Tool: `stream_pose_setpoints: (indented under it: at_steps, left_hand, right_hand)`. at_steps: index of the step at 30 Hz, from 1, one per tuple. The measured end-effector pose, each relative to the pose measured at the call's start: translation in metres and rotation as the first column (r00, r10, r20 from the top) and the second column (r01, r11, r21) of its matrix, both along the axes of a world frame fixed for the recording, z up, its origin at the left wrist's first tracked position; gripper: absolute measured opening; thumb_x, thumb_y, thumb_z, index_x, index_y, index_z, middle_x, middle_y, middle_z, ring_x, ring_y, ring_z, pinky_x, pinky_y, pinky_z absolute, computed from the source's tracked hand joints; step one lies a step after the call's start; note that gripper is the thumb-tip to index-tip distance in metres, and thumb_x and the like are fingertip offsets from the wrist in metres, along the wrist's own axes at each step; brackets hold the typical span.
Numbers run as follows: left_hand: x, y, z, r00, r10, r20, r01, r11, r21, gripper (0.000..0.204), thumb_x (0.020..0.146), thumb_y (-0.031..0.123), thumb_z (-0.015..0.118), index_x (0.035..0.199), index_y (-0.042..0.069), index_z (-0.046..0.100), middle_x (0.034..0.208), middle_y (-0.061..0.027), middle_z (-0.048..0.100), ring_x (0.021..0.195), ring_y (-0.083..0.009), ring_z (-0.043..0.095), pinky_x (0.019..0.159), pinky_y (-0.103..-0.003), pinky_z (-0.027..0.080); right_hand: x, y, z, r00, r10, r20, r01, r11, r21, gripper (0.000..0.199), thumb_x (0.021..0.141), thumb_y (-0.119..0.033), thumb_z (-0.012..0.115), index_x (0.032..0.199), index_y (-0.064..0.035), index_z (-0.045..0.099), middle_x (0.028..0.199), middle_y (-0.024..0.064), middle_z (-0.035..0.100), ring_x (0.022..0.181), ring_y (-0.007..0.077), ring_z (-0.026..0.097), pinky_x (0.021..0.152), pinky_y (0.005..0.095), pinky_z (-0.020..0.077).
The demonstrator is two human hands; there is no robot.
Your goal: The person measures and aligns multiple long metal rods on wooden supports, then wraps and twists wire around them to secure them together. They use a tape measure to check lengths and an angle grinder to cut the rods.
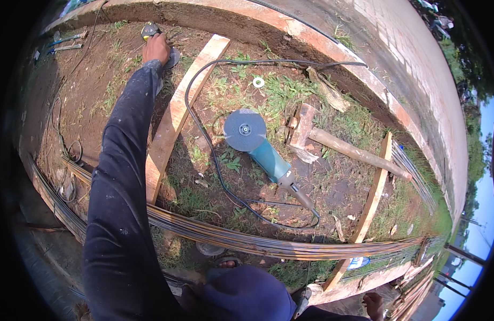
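Black casing with yellow markings is showing just past the fingers of your left hand (157,51), which is resting at the near end of a compact tool (149,30); what kind of tool it is, you cannot tell. It is sitting on the soil beyond the left-hand board (172,120), near the foot of the low wall (282,25). Your left fingers are curling at it, but whether they are closing fully around it is hidden. A pale grey rounded piece (173,57) is lying beside your wrist. What seems to be your right hand (373,305) is hanging at the lower edge, fingers loosely bent; whether it is holding anything, you cannot tell.

Judging by its look, you are dealing with something stiff, hard-shelled and fairly light; dust may be making it slippery, so the sides of the casing are offering the surest hold.

Watch the edges: the wall is closing off the far side, and the board is running alongside your forearm on the right. To the left, the bare soil (78,101) is giving you more room. Across the board, the angle grinder (271,160) is lying with its disc (241,131) exposed, its cable (290,61) looping around it, and the sledgehammer (343,145) is lying beyond.
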State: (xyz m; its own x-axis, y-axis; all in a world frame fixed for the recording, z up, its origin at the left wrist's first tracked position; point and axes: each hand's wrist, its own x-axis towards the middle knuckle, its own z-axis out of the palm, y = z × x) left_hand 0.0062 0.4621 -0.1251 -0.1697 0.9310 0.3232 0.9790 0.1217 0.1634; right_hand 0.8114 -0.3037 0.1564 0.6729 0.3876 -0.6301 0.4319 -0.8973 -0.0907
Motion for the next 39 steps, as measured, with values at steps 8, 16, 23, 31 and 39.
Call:
stream_pose_setpoints:
  at_steps: [8, 16, 23, 31, 39]
  left_hand:
    - [0.113, -0.229, 0.127, 0.295, -0.401, 0.867, -0.141, 0.88, 0.454, 0.02, 0.108, 0.018, 0.051, 0.11, -0.001, 0.057, 0.099, -0.0082, 0.065, 0.093, -0.0156, 0.061, 0.086, -0.032, 0.049]
    - [0.234, -0.435, 0.185, -0.172, -0.389, 0.905, 0.657, 0.639, 0.4, 0.013, 0.1, 0.012, 0.064, 0.104, 0.001, 0.058, 0.083, -0.0101, 0.064, 0.068, -0.0186, 0.065, 0.062, -0.033, 0.051]
    - [0.243, -0.469, 0.207, -0.059, -0.402, 0.914, 0.703, 0.633, 0.324, 0.014, 0.095, 0.013, 0.068, 0.101, 0.001, 0.064, 0.093, -0.0151, 0.071, 0.082, -0.0294, 0.072, 0.071, -0.037, 0.056]
    - [0.237, -0.501, 0.209, 0.058, -0.111, 0.992, 0.969, 0.245, -0.029, 0.019, 0.098, 0.015, 0.066, 0.108, 0.0, 0.064, 0.096, -0.0133, 0.07, 0.089, -0.0291, 0.07, 0.078, -0.038, 0.053]
    - [0.22, -0.522, 0.165, -0.191, 0.051, 0.98, 0.312, 0.95, 0.012, 0.033, 0.1, 0.017, 0.062, 0.125, -0.004, 0.061, 0.111, -0.011, 0.067, 0.101, -0.0165, 0.064, 0.088, -0.032, 0.05]
  right_hand:
    - [-0.223, 0.344, -0.031, 0.437, 0.44, -0.785, -0.266, 0.897, 0.354, 0.055, 0.105, -0.041, 0.055, 0.136, 0.0047, 0.057, 0.128, 0.0171, 0.064, 0.118, 0.0264, 0.063, 0.099, 0.038, 0.0495]
    - [-0.408, 0.268, -0.166, -0.585, -0.204, -0.785, 0.314, 0.836, -0.451, 0.073, 0.103, -0.066, 0.031, 0.135, -0.0047, 0.054, 0.126, 0.0113, 0.061, 0.117, 0.0234, 0.062, 0.101, 0.0429, 0.0497]
    - [-0.43, 0.222, -0.173, -0.365, -0.224, -0.904, 0.432, 0.819, -0.377, 0.049, 0.103, -0.046, 0.05, 0.135, -0.0083, 0.051, 0.13, 0.008, 0.06, 0.12, 0.0229, 0.061, 0.105, 0.0408, 0.0486]
    - [-0.378, 0.269, -0.14, -0.4, 0.072, -0.914, 0.617, 0.758, -0.211, 0.061, 0.101, -0.053, 0.05, 0.128, 0.0016, 0.059, 0.113, 0.0197, 0.068, 0.1, 0.0319, 0.07, 0.085, 0.0404, 0.0598]
    - [-0.408, 0.241, -0.149, -0.032, -0.018, -0.999, 0.566, 0.824, -0.033, 0.023, 0.094, -0.029, 0.067, 0.103, -0.0079, 0.064, 0.094, 0.0052, 0.069, 0.076, 0.0167, 0.068, 0.07, 0.0331, 0.0566]
